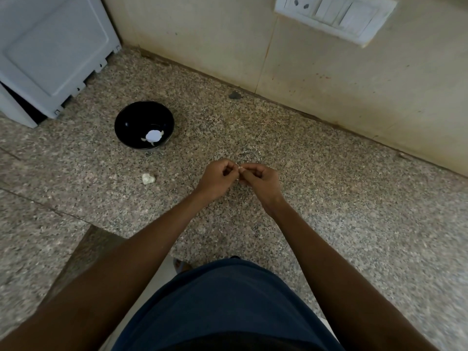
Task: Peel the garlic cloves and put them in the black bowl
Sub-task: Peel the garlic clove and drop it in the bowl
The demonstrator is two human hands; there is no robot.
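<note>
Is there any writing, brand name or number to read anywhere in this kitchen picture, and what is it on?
No readable text anywhere in this view.
Switch panel on the wall: no markings to read.
Grey appliance in the corner: plain panel, no label showing.
Black bowl: no print; the white patch inside looks like glare beside pale garlic pieces.
Garlic on the counter and both hands, left and right: nothing written.

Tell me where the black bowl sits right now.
In the head view, the black bowl sits left of both hands on the counter, near the grey appliance.
</note>
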